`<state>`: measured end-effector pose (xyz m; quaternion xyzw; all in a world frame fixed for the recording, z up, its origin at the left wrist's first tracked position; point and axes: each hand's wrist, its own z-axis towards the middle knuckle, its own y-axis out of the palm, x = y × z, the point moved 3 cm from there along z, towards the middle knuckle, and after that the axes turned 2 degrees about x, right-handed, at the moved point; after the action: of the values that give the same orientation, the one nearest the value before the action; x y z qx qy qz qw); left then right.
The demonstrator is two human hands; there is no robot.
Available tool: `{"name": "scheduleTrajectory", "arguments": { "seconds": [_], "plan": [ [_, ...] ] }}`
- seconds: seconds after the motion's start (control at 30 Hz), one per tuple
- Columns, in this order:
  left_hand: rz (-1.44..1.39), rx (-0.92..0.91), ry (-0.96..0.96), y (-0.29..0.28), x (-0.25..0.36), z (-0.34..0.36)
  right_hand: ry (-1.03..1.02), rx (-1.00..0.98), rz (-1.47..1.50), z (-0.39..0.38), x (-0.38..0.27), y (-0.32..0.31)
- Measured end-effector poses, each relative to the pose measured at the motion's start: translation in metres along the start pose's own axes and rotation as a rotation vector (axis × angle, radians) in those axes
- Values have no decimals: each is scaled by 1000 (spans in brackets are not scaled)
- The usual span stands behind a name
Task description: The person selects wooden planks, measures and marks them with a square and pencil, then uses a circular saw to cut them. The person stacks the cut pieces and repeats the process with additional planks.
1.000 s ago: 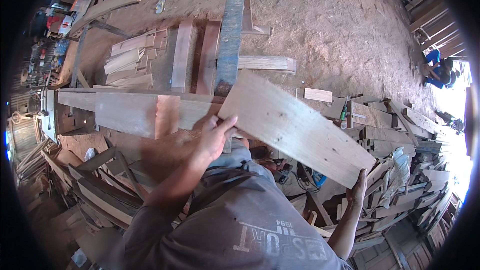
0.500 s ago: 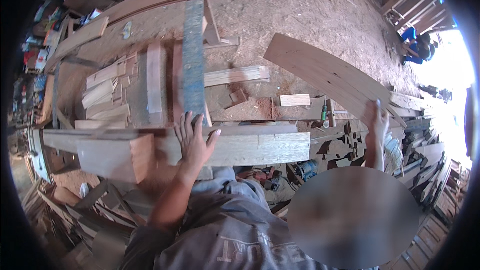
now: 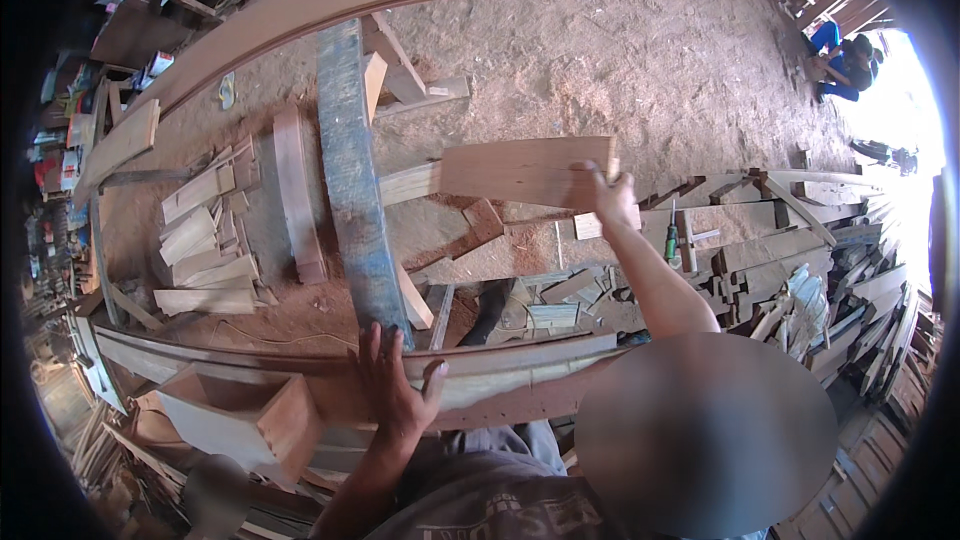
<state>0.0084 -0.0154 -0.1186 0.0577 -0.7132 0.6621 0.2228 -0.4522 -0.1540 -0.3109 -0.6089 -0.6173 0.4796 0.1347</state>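
My right hand (image 3: pixel 612 198) grips the right end of a flat brown wooden board (image 3: pixel 520 172), thumb on its upper face. The board is held out level beyond the bench, over the ground and its scraps. My left hand (image 3: pixel 392 380) lies with fingers spread on the long wooden beam (image 3: pixel 520 352) in front of me. Its fingertips are at the near end of a worn blue-painted plank (image 3: pixel 350 170), which runs away from me to another long timber (image 3: pixel 330 5). Left of that hand, an open wooden box (image 3: pixel 225 415) is set against the beam.
Wood offcuts (image 3: pixel 205 250) lie in a pile on the left, near a loose plank (image 3: pixel 298 195). A green-handled tool (image 3: pixel 672 242) stands among scraps on the right. Stacked timber (image 3: pixel 860 315) fills the right side. Another person (image 3: pixel 848 65) sits at the far right.
My right hand has brought the board leftward and turned it from slanting to nearly level across my view. My left hand stays on the beam. The view has shifted.
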Motion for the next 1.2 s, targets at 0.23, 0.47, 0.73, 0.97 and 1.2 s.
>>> {"name": "scheduleTrajectory", "arguments": {
  "seconds": [0.23,0.47,0.73,0.97,1.2],
  "plan": [
    [28,-114,17,-11,10,14,-96,-220,-3,-24,-51,166],
    [35,-154,21,-9,4,12,-168,-358,12,-14,-52,248],
    [34,-175,-6,-3,-3,6,-269,-264,47,80,-11,269],
    [44,-178,-34,-5,0,6,-289,-155,-153,117,9,175],
    [28,-96,10,-5,3,7,-484,-438,-244,45,44,-2]
  ]
}}
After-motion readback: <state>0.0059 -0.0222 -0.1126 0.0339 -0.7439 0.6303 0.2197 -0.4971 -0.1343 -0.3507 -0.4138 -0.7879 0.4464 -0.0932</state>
